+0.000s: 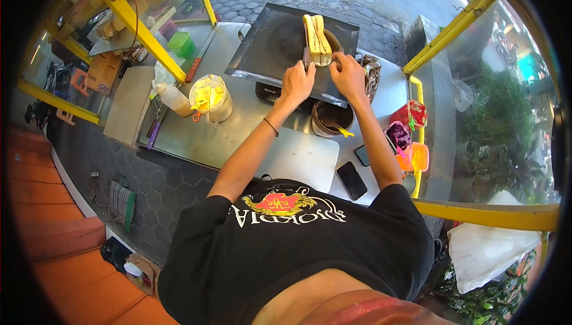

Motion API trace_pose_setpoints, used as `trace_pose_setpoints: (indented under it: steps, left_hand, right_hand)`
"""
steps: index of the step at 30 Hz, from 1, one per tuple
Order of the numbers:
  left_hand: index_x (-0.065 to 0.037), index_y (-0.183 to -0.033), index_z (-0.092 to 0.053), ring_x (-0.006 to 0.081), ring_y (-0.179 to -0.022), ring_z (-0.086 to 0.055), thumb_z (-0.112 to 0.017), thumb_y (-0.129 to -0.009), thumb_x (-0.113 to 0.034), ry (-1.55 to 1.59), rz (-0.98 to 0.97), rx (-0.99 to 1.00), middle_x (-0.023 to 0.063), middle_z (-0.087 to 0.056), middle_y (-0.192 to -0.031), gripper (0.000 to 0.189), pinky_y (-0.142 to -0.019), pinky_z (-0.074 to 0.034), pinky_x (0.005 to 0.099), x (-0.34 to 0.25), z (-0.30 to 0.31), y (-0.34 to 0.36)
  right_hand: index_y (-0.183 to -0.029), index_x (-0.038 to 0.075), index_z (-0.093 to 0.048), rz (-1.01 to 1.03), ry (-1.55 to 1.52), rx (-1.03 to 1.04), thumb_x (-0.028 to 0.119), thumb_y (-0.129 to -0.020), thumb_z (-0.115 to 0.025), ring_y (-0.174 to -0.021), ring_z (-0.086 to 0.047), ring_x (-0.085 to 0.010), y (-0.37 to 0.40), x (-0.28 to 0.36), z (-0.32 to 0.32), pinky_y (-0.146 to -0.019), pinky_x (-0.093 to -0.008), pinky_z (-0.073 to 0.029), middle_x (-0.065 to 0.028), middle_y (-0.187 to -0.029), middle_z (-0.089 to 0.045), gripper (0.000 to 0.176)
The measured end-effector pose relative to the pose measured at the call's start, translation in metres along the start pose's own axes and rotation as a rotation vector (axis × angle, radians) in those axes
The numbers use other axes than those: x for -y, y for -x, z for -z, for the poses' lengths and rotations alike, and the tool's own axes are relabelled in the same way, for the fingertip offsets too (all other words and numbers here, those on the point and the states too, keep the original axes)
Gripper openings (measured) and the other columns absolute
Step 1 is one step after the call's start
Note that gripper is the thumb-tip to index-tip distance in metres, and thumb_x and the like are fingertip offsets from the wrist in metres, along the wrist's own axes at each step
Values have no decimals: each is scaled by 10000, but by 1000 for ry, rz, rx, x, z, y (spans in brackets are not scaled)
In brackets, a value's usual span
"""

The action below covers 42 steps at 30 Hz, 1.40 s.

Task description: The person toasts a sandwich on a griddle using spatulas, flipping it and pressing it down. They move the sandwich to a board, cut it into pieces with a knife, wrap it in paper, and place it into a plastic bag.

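A yellow, folded bread with dark lines of filling stands at the far right part of the black griddle, between my two hands. My left hand is closed around a dark spatula at the bread's left side. My right hand is closed at its right side, by a brownish, curved tool whose exact kind I cannot make out. Just below the griddle stands a tub of dark brown spread with a yellow-handled utensil in it.
On the left stand a tub of yellow spread, a squeeze bottle and an orange-handled knife. To the right are a red tub, a purple-filled tub, an orange tub and a phone. Yellow posts frame the stall.
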<state>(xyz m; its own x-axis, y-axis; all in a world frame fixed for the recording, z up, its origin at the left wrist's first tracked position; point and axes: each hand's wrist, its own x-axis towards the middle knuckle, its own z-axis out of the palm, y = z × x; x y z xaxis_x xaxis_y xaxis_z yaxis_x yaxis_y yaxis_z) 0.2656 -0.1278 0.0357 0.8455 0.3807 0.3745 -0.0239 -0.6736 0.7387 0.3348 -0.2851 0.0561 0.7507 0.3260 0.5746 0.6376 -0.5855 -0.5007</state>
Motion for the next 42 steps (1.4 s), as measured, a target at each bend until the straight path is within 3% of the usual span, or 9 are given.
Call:
trace_pose_setpoints:
  steps: [3,5,8,10,13,16,28,29,42]
  left_hand:
    - [61,-851,-641,464,-733,-666,-530,-974,-381,98,-15,-40,305,-659,-760,472,-702,-518,521,14,-7,-16]
    - [45,-864,-616,220,-563,-642,-531,-987,-372,348,196,161,154,-646,-680,443,-520,-488,390,17,-7,-23]
    - [17,-841,-627,88,-510,-556,-517,-993,-368,641,325,255,55,-592,-628,428,-443,-417,314,22,-16,-27]
    - [17,-853,-634,133,-528,-592,-518,-988,-361,635,316,282,78,-620,-640,418,-482,-449,330,14,-16,-27]
    - [45,-862,-643,412,-742,-693,-541,-953,-377,284,71,226,258,-676,-745,444,-724,-533,488,2,-25,-27]
    - [59,-872,-641,468,-790,-672,-541,-959,-370,1,-132,264,299,-669,-787,448,-763,-525,534,-21,-20,-21]
    - [44,-847,-593,412,-681,-687,-634,-895,-240,-145,-279,266,241,-665,-698,290,-636,-549,501,-74,-14,33]
    - [30,-838,-622,357,-698,-717,-628,-873,-213,-190,-289,254,211,-691,-744,245,-625,-571,442,-74,-13,35]
    - [27,-841,-579,392,-664,-691,-625,-923,-261,-197,-175,142,228,-668,-689,303,-618,-552,480,-34,8,27]
  right_hand:
    - [-981,76,-636,163,221,27,217,-847,-660,-638,-640,-393,-6,3,3,-577,-482,-527,-195,-866,-618,196]
    - [-978,74,-626,163,263,54,222,-849,-661,-644,-642,-391,-5,3,10,-580,-481,-527,-198,-876,-615,200]
    - [-963,72,-608,149,310,87,231,-852,-664,-674,-649,-392,0,4,21,-593,-483,-530,-210,-902,-607,203]
    - [-981,76,-616,90,318,57,229,-853,-663,-701,-650,-397,7,1,27,-605,-484,-531,-214,-909,-602,205]
    - [-1029,96,-675,-55,314,8,208,-863,-640,-729,-654,-380,19,-9,30,-653,-486,-521,-177,-861,-637,204]
    - [-1021,85,-685,-179,272,-7,216,-859,-644,-766,-655,-355,30,-11,27,-696,-470,-507,-147,-811,-657,212]
    - [-1014,53,-713,-317,3,-72,197,-849,-647,-749,-693,-362,31,-19,34,-716,-434,-525,-192,-792,-704,229]
    - [-1018,55,-714,-271,46,-70,193,-850,-649,-743,-695,-354,28,-29,30,-720,-426,-528,-186,-782,-704,227]
    - [-1070,73,-700,-155,35,128,207,-865,-644,-757,-666,-360,-11,-8,-12,-723,-457,-511,-183,-812,-685,251]
